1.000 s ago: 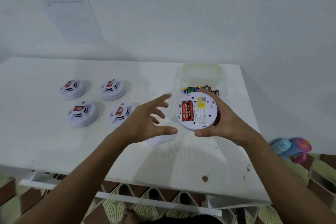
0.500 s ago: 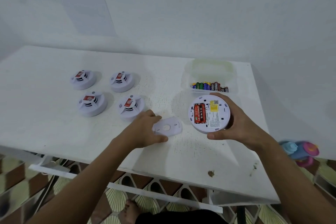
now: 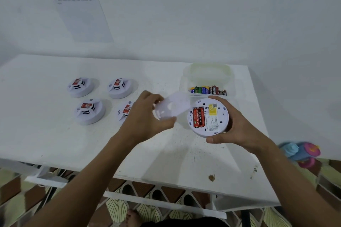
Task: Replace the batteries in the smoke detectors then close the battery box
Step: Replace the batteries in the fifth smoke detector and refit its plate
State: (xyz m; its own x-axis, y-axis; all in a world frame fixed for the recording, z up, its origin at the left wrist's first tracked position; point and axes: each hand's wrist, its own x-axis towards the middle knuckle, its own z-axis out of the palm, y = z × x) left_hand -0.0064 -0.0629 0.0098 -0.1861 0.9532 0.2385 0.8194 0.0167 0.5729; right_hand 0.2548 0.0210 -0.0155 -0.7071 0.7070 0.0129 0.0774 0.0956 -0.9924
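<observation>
Right hand [image 3: 238,127] wraps a round white plastic smoke detector [image 3: 208,117], held underside up above the white table [image 3: 55,134], thumb on its near rim, fingers curled round the far side. Open bay at the disc's 9 o'clock holds red cylindrical batteries [image 3: 199,120]; yellow sticker toward 12 o'clock.

Left hand [image 3: 145,118] pinches a flat, smooth white cover plate [image 3: 172,108] with a round hole, blurred, raised just beside the detector at its 9 o'clock.

Clear plastic battery box [image 3: 208,73], lid open, sits on the table at the detector's 12 o'clock, mixed-colour cells lined along its near wall.

Four domed white detectors in a square grid at 9 to 10 o'clock; nearest one [image 3: 125,113] is partly hidden by the left hand; another [image 3: 89,113] lies further left
</observation>
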